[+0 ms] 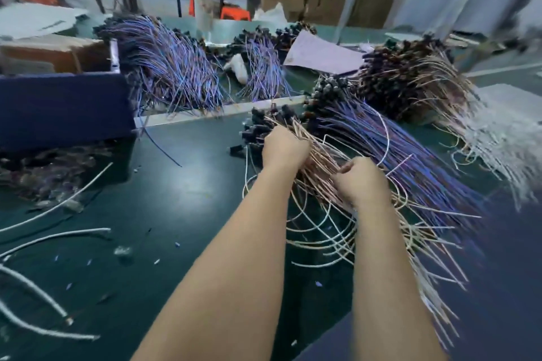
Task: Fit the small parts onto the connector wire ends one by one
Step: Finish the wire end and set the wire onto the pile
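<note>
A bundle of brown and white wires [322, 208] with black connectors [258, 129] at its far end lies on the green table [181, 190]. My left hand [283, 146] grips the bundle just behind the connectors, fingers curled round the wires. My right hand [359, 179] grips the same bundle a little nearer to me, thumb on top. Several tiny pale parts [157, 261] lie scattered on the table to the left of my arms. The frame is blurred, so what my fingertips pinch is hidden.
Blue-purple wire bundles [173, 70] lie at the back left, and another blue bundle [410, 164] lies right of my hands. A brown bundle [410, 88] lies at back right. A dark blue box [61, 108] stands at left. Loose white wires [44, 243] lie at near left.
</note>
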`<state>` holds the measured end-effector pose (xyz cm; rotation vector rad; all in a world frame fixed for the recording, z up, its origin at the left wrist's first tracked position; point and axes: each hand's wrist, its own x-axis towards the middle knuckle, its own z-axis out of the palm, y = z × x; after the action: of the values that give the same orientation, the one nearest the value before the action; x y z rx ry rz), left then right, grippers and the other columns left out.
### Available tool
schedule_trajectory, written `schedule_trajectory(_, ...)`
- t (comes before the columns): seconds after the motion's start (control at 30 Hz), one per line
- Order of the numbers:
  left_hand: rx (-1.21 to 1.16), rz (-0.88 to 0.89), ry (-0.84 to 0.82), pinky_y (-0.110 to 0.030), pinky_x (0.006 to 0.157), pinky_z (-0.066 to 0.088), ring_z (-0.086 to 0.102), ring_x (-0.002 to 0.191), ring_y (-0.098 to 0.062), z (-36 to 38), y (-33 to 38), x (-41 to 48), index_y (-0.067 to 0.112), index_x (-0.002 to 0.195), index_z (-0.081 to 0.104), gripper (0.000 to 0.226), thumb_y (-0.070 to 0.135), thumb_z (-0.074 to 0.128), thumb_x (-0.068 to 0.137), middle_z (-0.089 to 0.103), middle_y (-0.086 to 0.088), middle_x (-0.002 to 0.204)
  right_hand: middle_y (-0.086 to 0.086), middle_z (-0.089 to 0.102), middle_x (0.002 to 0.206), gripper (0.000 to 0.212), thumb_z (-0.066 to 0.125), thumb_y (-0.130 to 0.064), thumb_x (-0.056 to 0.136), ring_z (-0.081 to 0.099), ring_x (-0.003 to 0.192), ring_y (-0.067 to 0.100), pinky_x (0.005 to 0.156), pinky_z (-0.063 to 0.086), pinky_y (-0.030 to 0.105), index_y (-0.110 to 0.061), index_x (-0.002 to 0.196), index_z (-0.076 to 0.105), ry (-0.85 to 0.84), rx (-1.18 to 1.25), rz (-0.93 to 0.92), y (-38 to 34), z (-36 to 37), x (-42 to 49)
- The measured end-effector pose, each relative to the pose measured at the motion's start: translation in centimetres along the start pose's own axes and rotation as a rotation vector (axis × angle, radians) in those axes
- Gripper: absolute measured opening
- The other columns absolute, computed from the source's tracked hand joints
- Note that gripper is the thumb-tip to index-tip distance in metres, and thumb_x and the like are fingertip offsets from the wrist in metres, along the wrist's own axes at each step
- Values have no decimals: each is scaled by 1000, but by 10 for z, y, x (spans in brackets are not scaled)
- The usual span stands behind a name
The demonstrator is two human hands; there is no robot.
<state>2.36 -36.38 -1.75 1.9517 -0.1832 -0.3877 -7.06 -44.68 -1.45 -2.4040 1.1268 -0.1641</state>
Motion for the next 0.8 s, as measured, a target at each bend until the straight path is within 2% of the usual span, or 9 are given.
schedule_trajectory(0.07,102,67,34,-37,78,56,66,89,-32,1,-4,2,-2,91,65,21,16,55,83,69,-17,94,9,67,105,21,59,-25,86,57,106,31,97,43,43,-18,105,63,46,6,10,-1,5,3)
schedule_trajectory(0.17,244,131,59,-27,56,42,58,72,-28,-7,1,3,4,75,56,18,19,55,84,59,-8,72,7,63,113,17,58,-25,86,51,113,33,99,36,44,-23,102,65,173,65,-50,-17,2,-4)
schedule_trajectory(0.23,178,158,75,-27,56,38,52,67,-25,-19,5,1,6,74,58,19,21,54,85,54,-7,66,7,62,113,17,56,-22,87,53,110,32,95,37,41,-21,102,65,247,159,-171,-36,0,-14)
schedule_trajectory(0.3,16,192,125,-32,62,44,50,68,-23,-39,9,-5,10,73,58,19,21,53,88,54,-7,68,9,66,106,16,56,-18,89,58,101,28,85,41,32,-16,101,66,237,280,-352,-59,0,-28)
schedule_trajectory(0.4,-242,253,315,-38,77,51,53,74,-22,-85,8,-16,13,72,58,19,18,54,90,58,-6,72,11,69,101,16,56,-18,90,61,98,28,80,44,29,-10,100,66,108,338,-557,-102,10,-50)
schedule_trajectory(0.53,-424,276,635,-40,81,51,58,78,-28,-165,-11,-41,10,84,62,10,12,53,89,62,-6,78,10,70,98,12,57,-22,90,62,96,27,79,43,29,-12,93,64,-60,320,-742,-167,41,-86)
schedule_trajectory(0.6,-503,273,803,-39,80,50,59,81,-30,-207,-28,-55,13,83,59,10,11,52,90,64,-8,84,8,71,99,16,58,-22,90,63,97,24,79,43,28,-13,97,68,-157,313,-829,-198,61,-111)
schedule_trajectory(0.67,-634,257,926,-36,73,45,54,75,-21,-246,-49,-71,16,83,55,12,9,49,91,61,-6,84,5,70,101,16,57,-22,90,62,97,22,80,44,27,-16,99,70,-268,312,-912,-226,82,-142)
schedule_trajectory(0.8,-875,153,1135,-26,63,40,49,72,-18,-314,-91,-100,9,96,51,9,7,44,92,54,-8,87,7,70,98,18,56,-16,89,61,90,24,72,46,31,-13,100,70,-519,277,-1036,-275,128,-203)
